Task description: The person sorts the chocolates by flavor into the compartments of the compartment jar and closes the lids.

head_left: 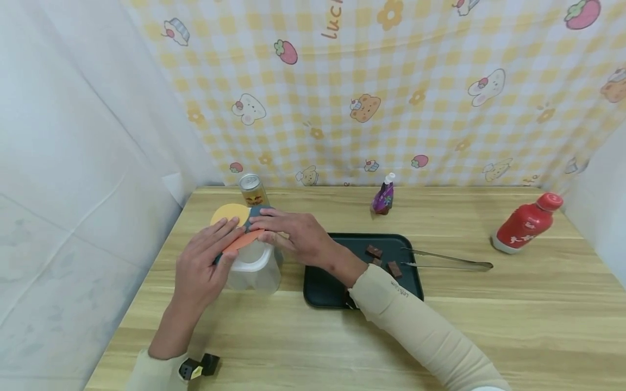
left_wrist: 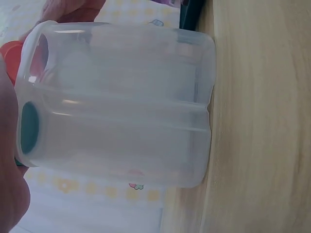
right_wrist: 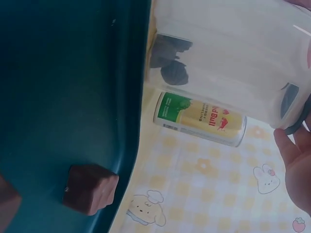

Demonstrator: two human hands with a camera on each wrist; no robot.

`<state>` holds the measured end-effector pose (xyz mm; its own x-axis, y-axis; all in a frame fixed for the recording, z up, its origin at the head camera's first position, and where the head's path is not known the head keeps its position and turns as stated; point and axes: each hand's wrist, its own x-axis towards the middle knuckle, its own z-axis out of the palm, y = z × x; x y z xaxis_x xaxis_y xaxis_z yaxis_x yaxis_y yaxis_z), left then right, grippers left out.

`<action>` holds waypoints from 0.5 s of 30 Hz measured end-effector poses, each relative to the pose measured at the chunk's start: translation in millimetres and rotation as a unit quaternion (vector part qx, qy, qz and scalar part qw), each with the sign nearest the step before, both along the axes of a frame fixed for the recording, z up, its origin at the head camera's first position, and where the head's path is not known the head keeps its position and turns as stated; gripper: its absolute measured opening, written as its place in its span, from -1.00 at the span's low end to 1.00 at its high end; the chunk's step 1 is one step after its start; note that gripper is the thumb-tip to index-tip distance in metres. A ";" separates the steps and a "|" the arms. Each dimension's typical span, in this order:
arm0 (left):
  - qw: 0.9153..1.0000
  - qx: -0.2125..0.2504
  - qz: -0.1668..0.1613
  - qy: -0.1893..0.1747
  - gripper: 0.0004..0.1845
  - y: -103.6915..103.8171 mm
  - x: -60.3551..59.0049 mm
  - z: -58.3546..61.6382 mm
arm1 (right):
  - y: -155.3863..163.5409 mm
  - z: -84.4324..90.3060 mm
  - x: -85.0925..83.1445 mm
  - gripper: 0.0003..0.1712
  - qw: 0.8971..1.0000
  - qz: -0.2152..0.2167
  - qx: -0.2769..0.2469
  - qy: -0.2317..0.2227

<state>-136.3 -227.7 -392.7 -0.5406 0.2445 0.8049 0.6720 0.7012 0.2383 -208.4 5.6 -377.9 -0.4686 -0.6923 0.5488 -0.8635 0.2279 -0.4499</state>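
Lid [head_left: 243, 239] on the jar [head_left: 254, 271], jar left of the tray [head_left: 323, 288], my left hand [head_left: 202, 266] and right hand [head_left: 293, 233] both flat on it, fingers straight, can [head_left: 252, 190] just behind.

Wooden surface [head_left: 489, 326] with checked cartoon-print cloth [head_left: 391, 108] hung behind it. Dark tray [head_left: 332, 288] mid-surface, brown blocks [head_left: 374, 251] on its far right part. Metal tongs [head_left: 450, 262] lying with tips over tray's right edge. Red bottle [head_left: 525, 224] tipped on its side, far right. Small purple bottle [head_left: 383, 196] upright behind tray. Drink can [head_left: 252, 190] upright at back left. Small black item [head_left: 204, 365] at near edge.
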 end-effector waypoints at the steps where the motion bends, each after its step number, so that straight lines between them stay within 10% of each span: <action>1: 1.000 0.003 0.001 -0.003 -0.36 0.5 0.2 0.3 | -0.3 0.8 0.7 -0.27 1.000 -0.004 -0.002 -0.007; 7: 1.000 0.021 0.010 0.005 -0.38 2.9 -1.8 -0.5 | -3.3 3.4 1.9 -0.65 0.999 -0.026 -0.015 -0.033; 15: 1.000 0.023 0.017 0.007 -0.38 2.8 -2.9 -2.0 | -3.9 2.4 1.3 -0.66 0.998 -0.025 -0.024 -0.043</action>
<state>-139.2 -224.8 -394.7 -0.5367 0.1883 0.8225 0.6513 0.7121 0.2619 -207.2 1.7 -375.6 -0.5480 -0.6407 0.5378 -0.8099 0.2456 -0.5326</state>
